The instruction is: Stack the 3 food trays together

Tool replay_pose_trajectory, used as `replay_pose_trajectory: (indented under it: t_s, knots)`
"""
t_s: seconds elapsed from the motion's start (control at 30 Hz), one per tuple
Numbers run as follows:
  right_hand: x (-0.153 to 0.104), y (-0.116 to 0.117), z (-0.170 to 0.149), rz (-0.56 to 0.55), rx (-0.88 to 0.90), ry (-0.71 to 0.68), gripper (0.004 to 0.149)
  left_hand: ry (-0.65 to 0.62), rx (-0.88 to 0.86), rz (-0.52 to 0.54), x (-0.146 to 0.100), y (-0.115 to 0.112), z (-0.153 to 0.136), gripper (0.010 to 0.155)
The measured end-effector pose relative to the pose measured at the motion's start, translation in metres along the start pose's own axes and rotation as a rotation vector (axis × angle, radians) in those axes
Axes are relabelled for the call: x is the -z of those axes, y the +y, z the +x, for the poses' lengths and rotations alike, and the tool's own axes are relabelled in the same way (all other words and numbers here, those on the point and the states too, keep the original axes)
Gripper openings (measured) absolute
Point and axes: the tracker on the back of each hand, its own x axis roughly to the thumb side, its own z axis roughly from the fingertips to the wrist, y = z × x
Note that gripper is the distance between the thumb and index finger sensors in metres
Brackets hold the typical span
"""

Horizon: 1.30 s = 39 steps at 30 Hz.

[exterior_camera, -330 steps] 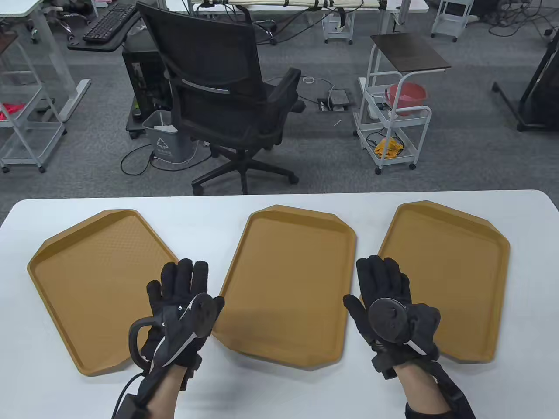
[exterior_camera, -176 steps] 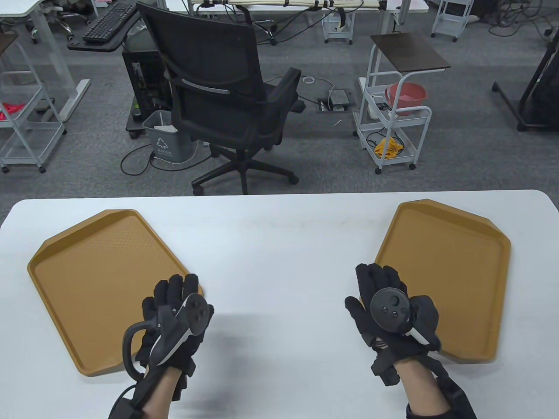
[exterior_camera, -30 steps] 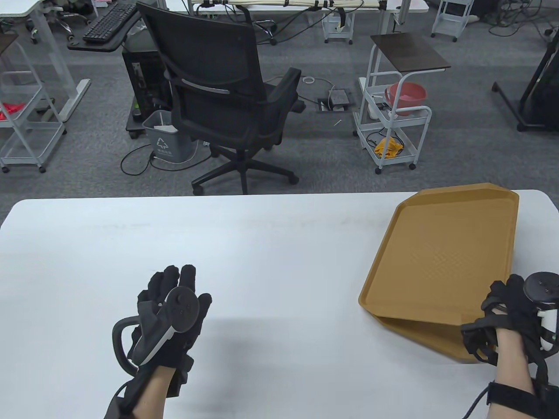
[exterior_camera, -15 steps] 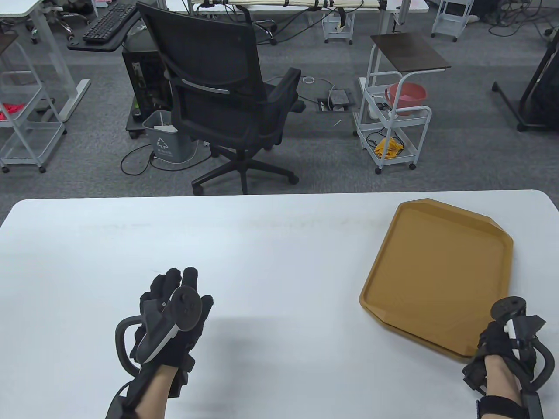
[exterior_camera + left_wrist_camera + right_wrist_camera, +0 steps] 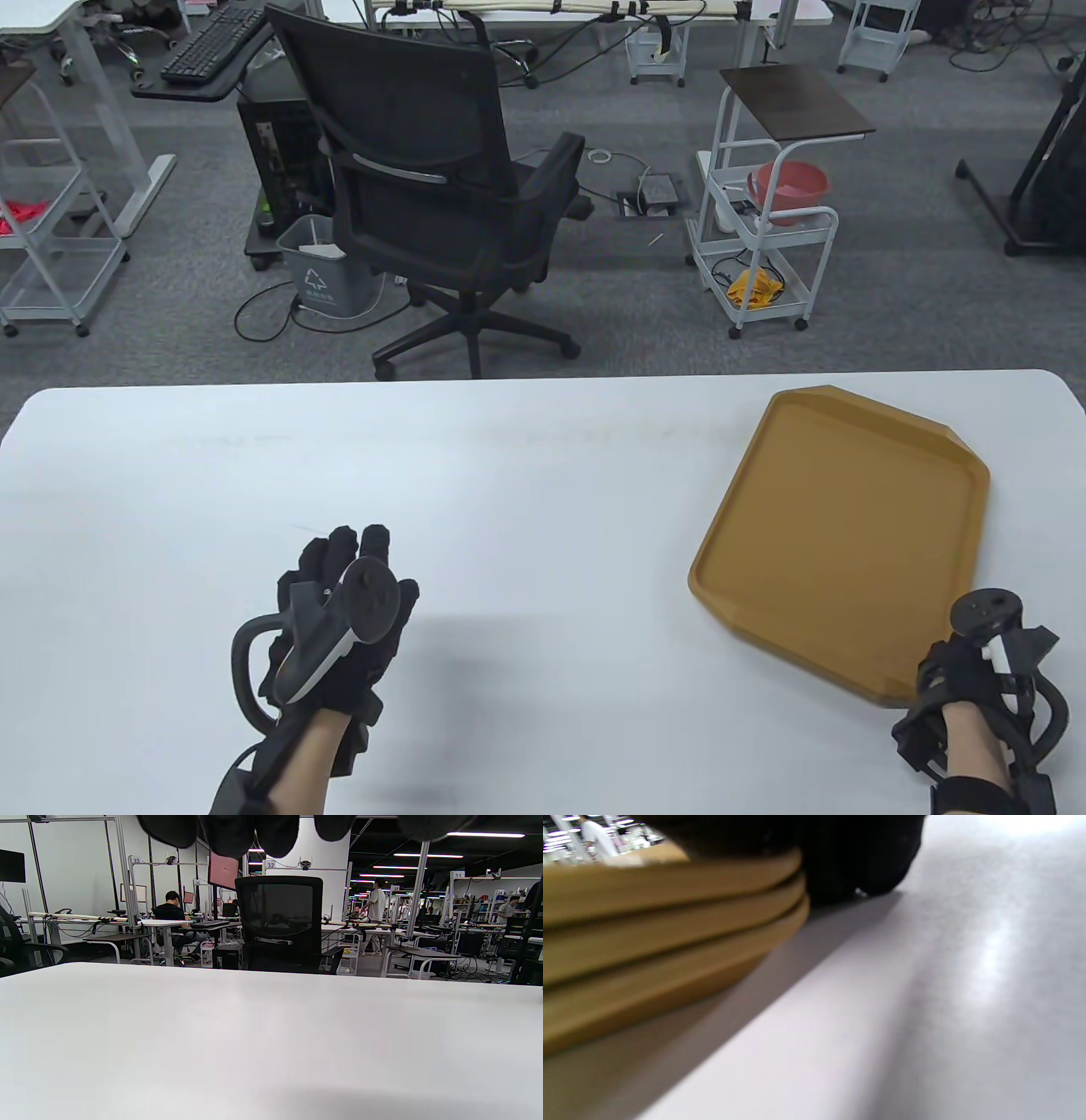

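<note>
Three brown food trays sit nested in one stack at the right end of the white tabletop. From above we see only the top tray, but our right wrist view shows three rims layered one on another. The stacking looks done to us; at most the pile wants squaring and letting go. Our right hand is at the stack's near right corner, fingers curled at the edge, though we cannot tell whether it grips or merely touches. Our left hand hovers well apart over bare tabletop, fingers loosely spread, holding nothing. The count: three trays, one stack, two hands.
</note>
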Motion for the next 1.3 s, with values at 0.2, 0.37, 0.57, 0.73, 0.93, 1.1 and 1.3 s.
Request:
replay_pose_trajectory:
  t_s: [0.2, 0.37, 0.57, 0.73, 0.93, 1.1, 1.3]
  knots:
    - [-0.016, 0.011, 0.028, 0.012, -0.044, -0.166, 0.063, -0.006, -0.001, 0.000, 0.000, -0.001, 0.001, 0.072]
    - [-0.039, 0.028, 0.064, 0.040, -0.083, -0.307, 0.065, -0.008, 0.001, 0.002, 0.000, -0.001, 0.002, 0.072]
    - [-0.085, 0.058, 0.115, 0.053, -0.143, -0.501, 0.067, -0.005, 0.004, 0.002, -0.001, 0.000, 0.001, 0.072]
    - [-0.127, 0.084, 0.151, 0.112, -0.107, -0.641, 0.069, -0.007, 0.002, 0.007, -0.001, 0.000, 0.001, 0.072]
    - [-0.167, 0.108, 0.182, 0.116, -0.195, -0.779, 0.073, -0.005, 0.004, 0.007, -0.001, -0.001, -0.001, 0.072]
    - [-0.174, 0.112, 0.188, 0.131, -0.203, -0.819, 0.075, -0.004, 0.003, 0.003, -0.001, -0.001, -0.002, 0.072]
    - [-0.164, 0.096, 0.187, 0.221, -0.147, -0.842, 0.068, -0.004, -0.007, 0.008, -0.001, 0.000, -0.003, 0.072]
